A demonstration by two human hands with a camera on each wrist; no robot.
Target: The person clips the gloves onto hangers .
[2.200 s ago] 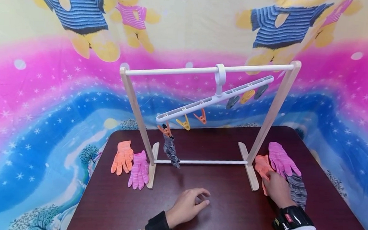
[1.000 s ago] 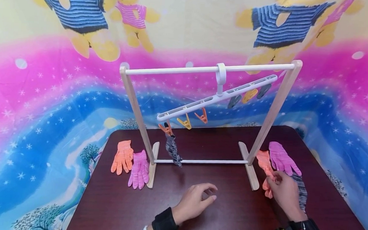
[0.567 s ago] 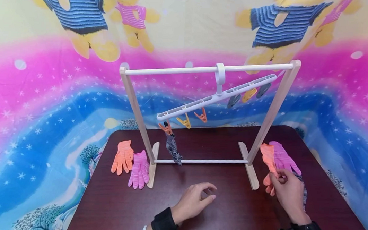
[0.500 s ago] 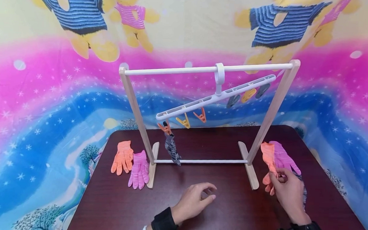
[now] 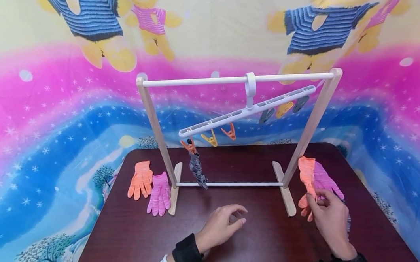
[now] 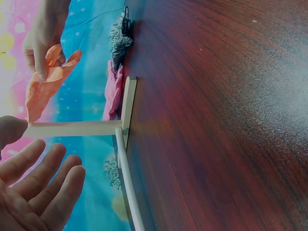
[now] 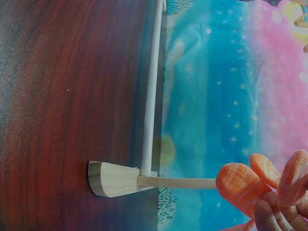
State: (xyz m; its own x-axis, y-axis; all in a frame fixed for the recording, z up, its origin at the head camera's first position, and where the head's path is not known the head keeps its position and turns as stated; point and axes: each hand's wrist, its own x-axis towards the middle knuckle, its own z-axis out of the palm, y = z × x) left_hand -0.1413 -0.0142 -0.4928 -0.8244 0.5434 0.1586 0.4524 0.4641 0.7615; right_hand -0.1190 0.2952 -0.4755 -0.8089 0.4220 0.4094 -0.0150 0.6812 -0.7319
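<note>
My right hand point(image 5: 330, 218) pinches an orange knit glove point(image 5: 306, 173) between thumb and fingers, beside the right post of the rack. In the left wrist view the glove point(image 6: 45, 91) is up off the table, its fingers dangling past the right hand point(image 6: 45, 41). The right wrist view shows the orange fingertips point(image 7: 238, 185) close by. Below the glove lie a pink glove point(image 5: 326, 180) and a grey-black glove point(image 5: 348, 225), mostly covered by the right hand. My left hand point(image 5: 221, 226) hovers over the front middle of the table, fingers relaxed, holding nothing.
A wooden rack with a white top bar point(image 5: 198, 82) carries a tilted white clip hanger point(image 5: 228, 118). An orange clip point(image 5: 189, 146) holds a grey-black glove point(image 5: 196, 170); several other clips hang unused. Orange point(image 5: 141, 181) and pink point(image 5: 159, 195) gloves lie at left on the dark table point(image 5: 225, 250).
The right hand has taken hold of the orange glove and lifted it from the table, slightly up and rightward, over the pink glove. The left hand has shifted a little forward and right.
</note>
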